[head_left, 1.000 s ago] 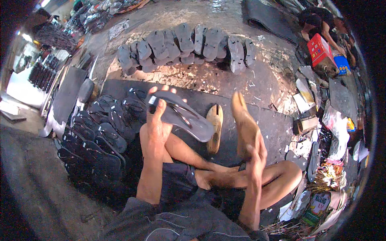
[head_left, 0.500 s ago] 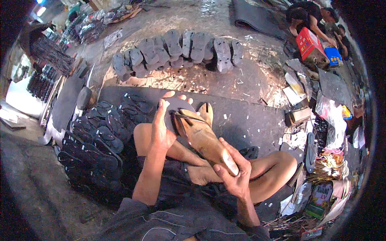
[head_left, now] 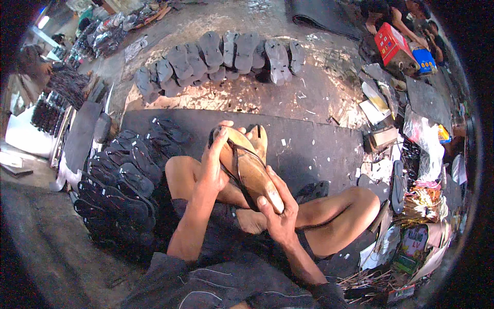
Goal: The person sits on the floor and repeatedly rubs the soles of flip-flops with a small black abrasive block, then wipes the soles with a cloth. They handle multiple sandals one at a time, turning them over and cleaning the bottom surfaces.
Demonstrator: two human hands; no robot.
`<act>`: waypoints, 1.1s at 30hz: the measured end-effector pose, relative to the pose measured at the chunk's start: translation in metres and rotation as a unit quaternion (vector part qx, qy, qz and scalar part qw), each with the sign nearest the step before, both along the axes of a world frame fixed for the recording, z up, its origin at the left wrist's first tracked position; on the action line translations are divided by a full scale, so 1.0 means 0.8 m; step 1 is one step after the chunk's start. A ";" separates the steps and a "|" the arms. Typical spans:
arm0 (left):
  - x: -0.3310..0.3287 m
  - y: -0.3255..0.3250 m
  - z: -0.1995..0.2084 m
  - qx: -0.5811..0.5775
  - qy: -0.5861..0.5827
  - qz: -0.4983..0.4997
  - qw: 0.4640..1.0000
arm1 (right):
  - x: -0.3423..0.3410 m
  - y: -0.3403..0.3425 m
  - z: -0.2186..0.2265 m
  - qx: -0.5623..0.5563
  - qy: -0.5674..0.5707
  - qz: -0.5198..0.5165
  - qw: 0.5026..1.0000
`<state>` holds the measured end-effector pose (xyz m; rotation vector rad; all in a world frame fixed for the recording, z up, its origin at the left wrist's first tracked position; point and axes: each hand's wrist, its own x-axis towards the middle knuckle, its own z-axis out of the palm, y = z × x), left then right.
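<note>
A shiny tan foot-shaped last [head_left: 252,170] is between my hands above my crossed legs. The dark strap of a black flip-flop [head_left: 239,186] runs over its top, and the sole lies along its left side and under it. My left hand [head_left: 213,165], fingers wrapped round the toe end, grips the flip-flop against the last. At the heel end my right hand [head_left: 279,210] is closed on the last, thumb on top. A second tan last [head_left: 260,139] with a slot in its tip shows just behind my left fingertips; what supports it is hidden.
A pile of black flip-flops [head_left: 118,180] lies at my left. Grey soles [head_left: 211,51] stand in a row beyond the dark mat [head_left: 319,149]. Scraps, a plastic bag [head_left: 424,139] and sticks crowd the right. Another person bends near a red box [head_left: 391,44] at far right.
The last has turned more upright and moved slightly left. The flip-flop's sole, angled away from the toe before, now lies along the last, its strap farther down. My right hand has shifted left.
</note>
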<state>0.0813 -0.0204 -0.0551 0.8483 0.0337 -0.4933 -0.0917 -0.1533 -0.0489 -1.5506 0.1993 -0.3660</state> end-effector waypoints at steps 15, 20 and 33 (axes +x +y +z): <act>-0.016 0.009 0.017 0.068 -0.109 -0.042 0.991 | -0.027 -0.004 0.023 -0.104 -0.004 -0.029 0.994; -0.006 0.002 0.019 0.093 -0.025 0.024 0.995 | -0.039 -0.010 0.024 -0.123 -0.018 -0.011 0.992; -0.057 -0.007 -0.015 0.020 0.090 0.002 0.996 | -0.022 -0.003 -0.029 -0.023 -0.088 -0.056 0.994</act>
